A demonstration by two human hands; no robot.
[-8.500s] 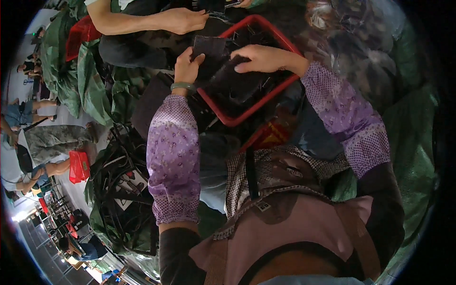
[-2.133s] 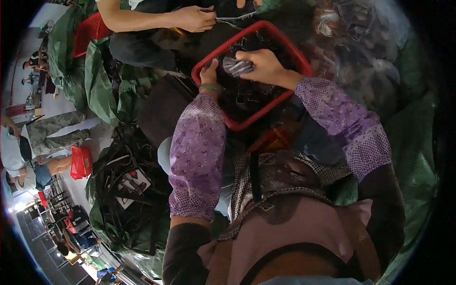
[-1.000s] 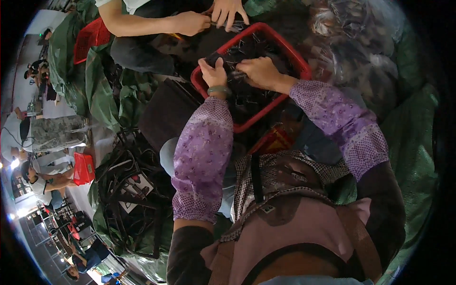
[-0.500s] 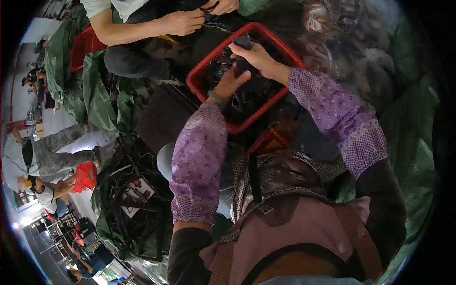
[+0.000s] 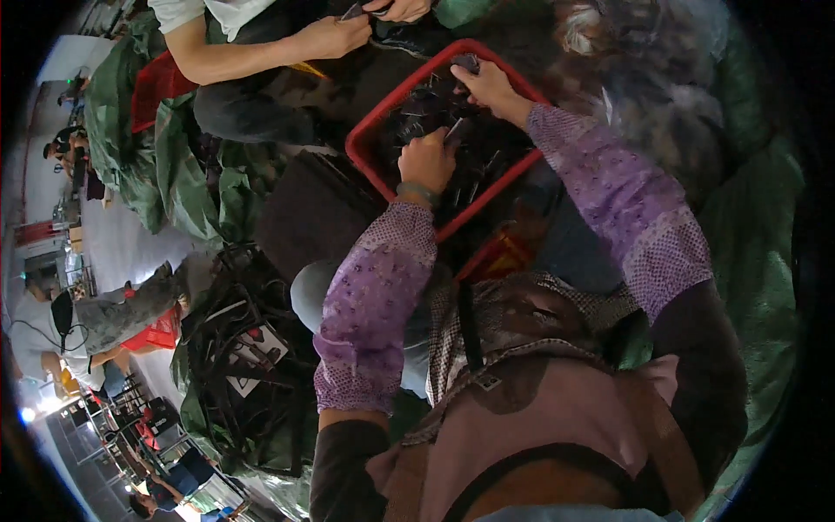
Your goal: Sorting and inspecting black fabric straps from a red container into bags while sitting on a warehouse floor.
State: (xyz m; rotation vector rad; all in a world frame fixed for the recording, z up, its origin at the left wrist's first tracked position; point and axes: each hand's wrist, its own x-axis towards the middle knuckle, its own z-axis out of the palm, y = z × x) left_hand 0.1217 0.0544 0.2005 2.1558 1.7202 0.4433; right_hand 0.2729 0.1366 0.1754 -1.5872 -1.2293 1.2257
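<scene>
Both hands are over a red plastic basket (image 5: pixel 372 165) heaped with small dark pieces (image 5: pixel 426 113), among which thin pale lines glint. My right hand (image 5: pixel 489 87), near the basket's far side, pinches a small dark piece (image 5: pixel 467 63) between thumb and fingers. Closer to me, my left hand (image 5: pixel 426 162) is closed, with a narrow greyish piece (image 5: pixel 456 132) sticking out past the thumb side. Its kind is too blurred to tell. The two hands are apart. Purple patterned sleeve covers are on both forearms.
Across from me sits a co-worker, whose hand (image 5: pixel 339 36) works on something dark. A tangle of black straps (image 5: pixel 252 348) lies at my left, beside green sacking (image 5: pixel 183 165). Clear plastic bags (image 5: pixel 652 104) are piled at the right. A dark flat-sided block (image 5: pixel 304 204) stands left of the basket.
My hands were close together around dark pieces; now they are apart. The right has moved away and slightly right, and the left's fingers have curled closed. The co-worker's hand has shifted slightly.
</scene>
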